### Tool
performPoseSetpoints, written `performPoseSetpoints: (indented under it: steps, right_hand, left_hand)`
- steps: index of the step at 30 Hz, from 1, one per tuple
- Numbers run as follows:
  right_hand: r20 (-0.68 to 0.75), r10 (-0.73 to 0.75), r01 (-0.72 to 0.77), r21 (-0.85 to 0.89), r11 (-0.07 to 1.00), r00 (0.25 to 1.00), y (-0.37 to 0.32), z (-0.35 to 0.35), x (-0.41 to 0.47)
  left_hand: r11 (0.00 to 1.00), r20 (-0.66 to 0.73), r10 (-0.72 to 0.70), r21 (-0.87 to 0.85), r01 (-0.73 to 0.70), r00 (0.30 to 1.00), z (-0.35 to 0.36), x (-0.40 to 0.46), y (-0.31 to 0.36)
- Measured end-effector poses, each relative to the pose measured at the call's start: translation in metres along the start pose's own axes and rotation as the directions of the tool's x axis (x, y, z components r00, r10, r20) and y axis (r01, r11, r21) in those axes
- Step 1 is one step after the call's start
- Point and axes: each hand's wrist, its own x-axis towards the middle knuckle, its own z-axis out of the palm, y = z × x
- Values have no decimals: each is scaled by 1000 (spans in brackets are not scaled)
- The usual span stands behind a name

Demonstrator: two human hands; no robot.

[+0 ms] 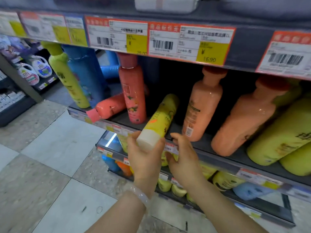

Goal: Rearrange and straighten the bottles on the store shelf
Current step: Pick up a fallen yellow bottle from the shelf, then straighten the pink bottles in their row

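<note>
A yellow bottle (161, 118) is held by its white cap in the closed left hand (146, 157), tilted base-first over the shelf (218, 149) edge, the right hand (182, 158) loosely open alongside; neighbouring bottles could be toppled if it is pushed in crooked.

Single head view – close, tilted down and forward at the shelf (210, 148).

On the middle shelf (218, 149) there are four yellow bottles (162, 115), two red bottles (134, 95), two peach bottles (201, 105) and one blue bottle (85, 71). Two hands (146, 155) show.
</note>
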Motion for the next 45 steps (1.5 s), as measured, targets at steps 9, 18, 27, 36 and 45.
performPoseSetpoints:
  steps: [9, 18, 27, 36, 45]
  right_hand:
    - [-48, -73, 75, 22, 997, 996, -23, -3, 32]
    - [-282, 169, -121, 179, 976, 945, -38, 9, 72]
    - [-438, 249, -186, 182, 965, 864, -47, 23, 80]
    - [-524, 351, -216, 302, 928, 776, -54, 58, 47]
    - [-138, 83, -79, 31, 996, 987, -81, 117, 26]
  left_hand:
    - [941, 193, 336, -32, -336, 922, -29, 36, 87]
    - [971, 489, 222, -30, -238, 844, -14, 60, 77]
    - [866, 45, 276, 420, -269, 960, -73, 94, 15]
    - [806, 181, 104, 560, -189, 978, -113, 167, -8]
    - [925, 212, -2, 372, -79, 977, -110, 174, 0]
